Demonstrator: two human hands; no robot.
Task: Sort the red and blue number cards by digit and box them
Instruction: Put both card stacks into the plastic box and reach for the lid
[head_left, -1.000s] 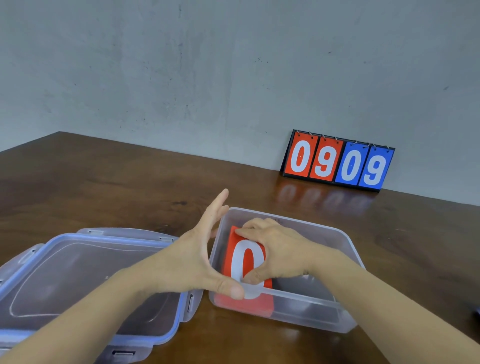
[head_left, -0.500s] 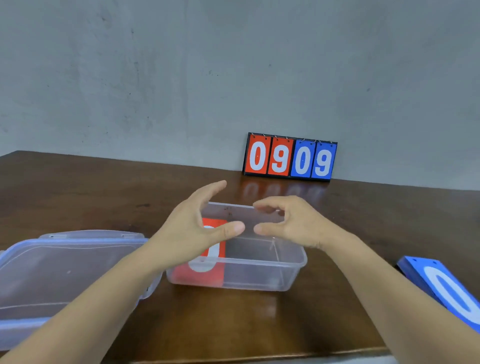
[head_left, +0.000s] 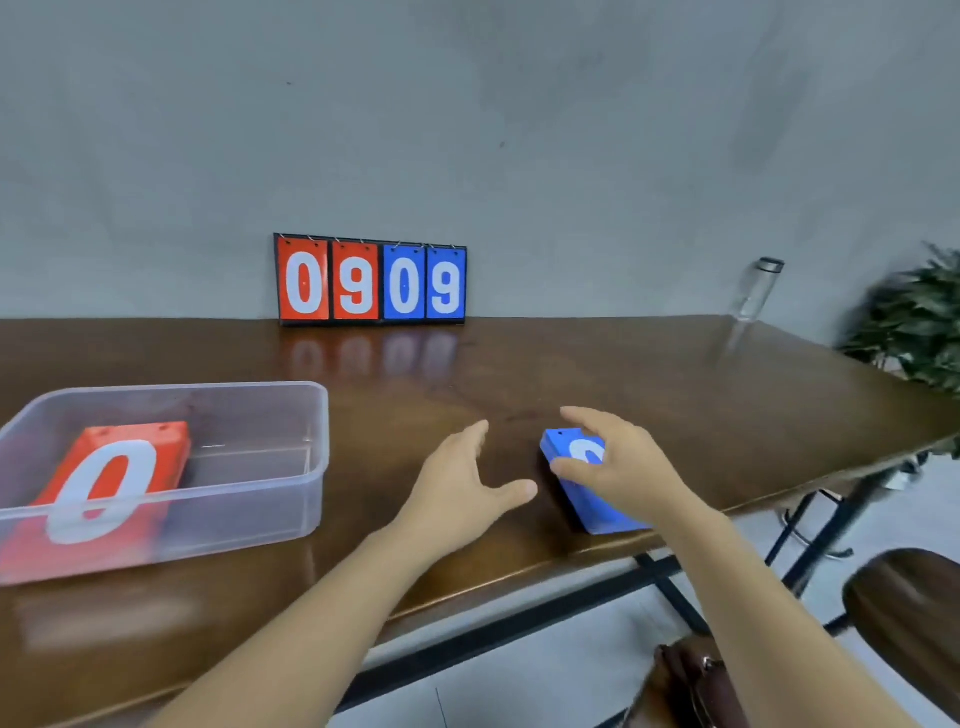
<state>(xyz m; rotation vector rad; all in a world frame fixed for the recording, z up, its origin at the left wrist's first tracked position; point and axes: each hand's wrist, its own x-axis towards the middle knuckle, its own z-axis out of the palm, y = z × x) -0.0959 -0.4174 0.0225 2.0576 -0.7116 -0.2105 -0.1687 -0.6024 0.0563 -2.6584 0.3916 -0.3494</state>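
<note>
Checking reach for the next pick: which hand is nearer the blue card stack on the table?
Right. The right hand is over the blue card stack, fingers curled around its far end. The left hand hovers open beside it, on the clear box side, not touching.

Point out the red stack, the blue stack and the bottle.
red stack (head_left: 111, 480): head view, on the top card's white zero.
blue stack (head_left: 589, 506): head view, on its side edge.
bottle (head_left: 753, 296): head view, on its clear body.
</note>
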